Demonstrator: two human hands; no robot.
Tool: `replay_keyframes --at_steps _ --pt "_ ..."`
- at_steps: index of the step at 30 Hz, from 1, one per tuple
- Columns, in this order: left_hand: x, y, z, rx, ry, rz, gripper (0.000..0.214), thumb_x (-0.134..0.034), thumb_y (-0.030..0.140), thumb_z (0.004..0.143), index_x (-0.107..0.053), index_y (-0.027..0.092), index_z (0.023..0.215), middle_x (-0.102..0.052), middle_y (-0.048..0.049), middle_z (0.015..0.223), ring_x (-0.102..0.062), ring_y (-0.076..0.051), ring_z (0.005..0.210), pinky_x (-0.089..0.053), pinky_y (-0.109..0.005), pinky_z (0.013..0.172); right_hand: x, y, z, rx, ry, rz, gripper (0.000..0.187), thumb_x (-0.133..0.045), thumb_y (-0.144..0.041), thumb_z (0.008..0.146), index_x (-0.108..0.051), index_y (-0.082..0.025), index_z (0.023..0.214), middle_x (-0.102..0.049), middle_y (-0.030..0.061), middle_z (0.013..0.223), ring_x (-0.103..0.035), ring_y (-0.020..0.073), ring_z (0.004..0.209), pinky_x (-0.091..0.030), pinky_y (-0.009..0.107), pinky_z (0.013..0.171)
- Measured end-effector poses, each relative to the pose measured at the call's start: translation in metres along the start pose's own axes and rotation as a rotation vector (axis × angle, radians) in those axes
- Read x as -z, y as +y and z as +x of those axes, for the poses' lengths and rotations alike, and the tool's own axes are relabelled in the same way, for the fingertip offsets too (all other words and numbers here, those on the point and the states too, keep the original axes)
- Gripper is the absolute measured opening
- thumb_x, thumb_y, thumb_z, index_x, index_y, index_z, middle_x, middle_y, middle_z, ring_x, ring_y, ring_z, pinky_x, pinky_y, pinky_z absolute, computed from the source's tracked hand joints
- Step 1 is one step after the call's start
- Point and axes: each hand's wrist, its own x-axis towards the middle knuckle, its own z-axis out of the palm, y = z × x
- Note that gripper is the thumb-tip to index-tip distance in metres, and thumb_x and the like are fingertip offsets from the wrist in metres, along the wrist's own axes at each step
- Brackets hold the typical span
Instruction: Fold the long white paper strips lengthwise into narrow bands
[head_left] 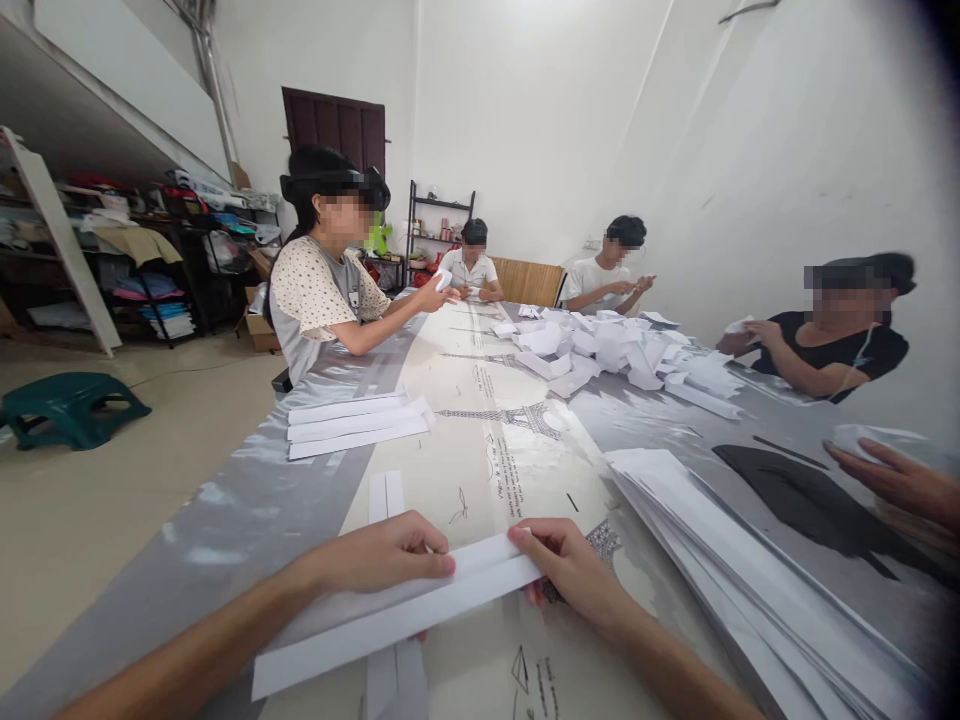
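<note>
Both my hands hold one folded white paper strip above the table, its long crease running from lower left to upper right. My left hand grips the upper edge near the middle, thumb on top and fingers partly hidden. At the strip's right end, my right hand pinches the corner between thumb and fingers. Under the held strip lies another folded paper strip, running away from me on the printed tablecloth. Several folded strips lie side by side beyond my left hand.
A stack of flat white paper sheets lies to my right. Farther back is a heap of folded papers. Several people sit around the table, handling white paper. A co-worker's hand holds paper at far right. A green stool stands left.
</note>
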Motion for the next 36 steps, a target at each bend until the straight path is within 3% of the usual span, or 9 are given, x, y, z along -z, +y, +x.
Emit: replay_keyframes --at_steps 4,7,9,15,21,28,36 --pt "-0.001 0.0 0.0 -0.02 -0.099 -0.005 0.05 -0.06 0.059 0.091 -0.046 0.019 0.065 -0.032 0.0048 0.062 -0.028 -0.01 0.055 -0.021 -0.025 0.051 0.001 -0.005 -0.001 0.045 0.004 -0.03 0.051 -0.052 -0.057 0.099 -0.053 -0.019 0.064 -0.049 -0.0025 0.059 -0.045 0.0128 0.055 -0.034 0.026 0.053" --pt "-0.01 0.003 0.001 -0.027 -0.185 0.009 0.047 -0.057 0.053 0.094 -0.044 0.019 0.065 -0.035 0.0045 0.062 -0.035 -0.011 0.057 -0.03 -0.024 0.055 -0.001 -0.007 -0.004 0.075 -0.051 -0.057 0.051 -0.055 -0.055 0.098 -0.05 -0.019 0.062 -0.043 -0.0029 0.061 -0.042 0.0127 0.057 -0.033 0.026 0.054" --pt "-0.018 0.005 0.002 -0.032 -0.147 0.001 0.045 -0.055 0.05 0.096 -0.042 0.019 0.066 -0.037 0.0046 0.062 -0.038 -0.011 0.057 -0.032 -0.025 0.055 -0.004 -0.008 -0.006 0.101 -0.095 -0.083 0.05 -0.055 -0.053 0.099 -0.052 -0.019 0.063 -0.043 -0.0024 0.063 -0.043 0.0134 0.061 -0.033 0.026 0.055" --pt "-0.029 0.007 0.003 -0.122 -0.018 -0.049 0.044 -0.055 0.038 0.096 -0.034 0.019 0.062 -0.025 0.0065 0.058 -0.022 -0.009 0.053 -0.018 -0.027 0.049 -0.01 -0.008 -0.005 0.095 -0.106 -0.035 0.045 -0.057 -0.053 0.098 -0.062 -0.018 0.07 -0.046 -0.0021 0.064 -0.043 0.013 0.059 -0.033 0.025 0.052" --pt "-0.026 0.008 -0.001 -0.045 -0.158 -0.1 0.031 -0.06 0.032 0.086 -0.053 0.017 0.06 -0.042 0.0046 0.054 -0.04 -0.009 0.05 -0.033 -0.022 0.048 -0.012 -0.015 -0.009 0.089 -0.036 0.007 0.044 -0.063 -0.052 0.094 -0.066 -0.017 0.067 -0.049 -0.0019 0.057 -0.045 0.0123 0.055 -0.035 0.026 0.053" --pt "-0.035 0.0 0.003 0.03 -0.147 -0.158 0.023 -0.062 0.026 0.08 -0.06 0.018 0.058 -0.05 0.0049 0.048 -0.049 -0.009 0.042 -0.04 -0.018 0.045 -0.017 -0.006 -0.009 0.067 0.004 0.01 0.038 -0.068 -0.052 0.09 -0.07 -0.017 0.077 -0.056 0.0007 0.067 -0.049 0.0137 0.061 -0.038 0.024 0.051" --pt "-0.029 -0.005 0.001 0.071 -0.196 -0.154 0.021 -0.064 0.025 0.078 -0.061 0.018 0.058 -0.054 0.0046 0.05 -0.051 -0.008 0.042 -0.042 -0.016 0.044 -0.018 -0.001 -0.008 0.061 -0.077 -0.038 0.038 -0.065 -0.048 0.093 -0.067 -0.017 0.072 -0.049 -0.0019 0.059 -0.045 0.0122 0.055 -0.035 0.025 0.052"
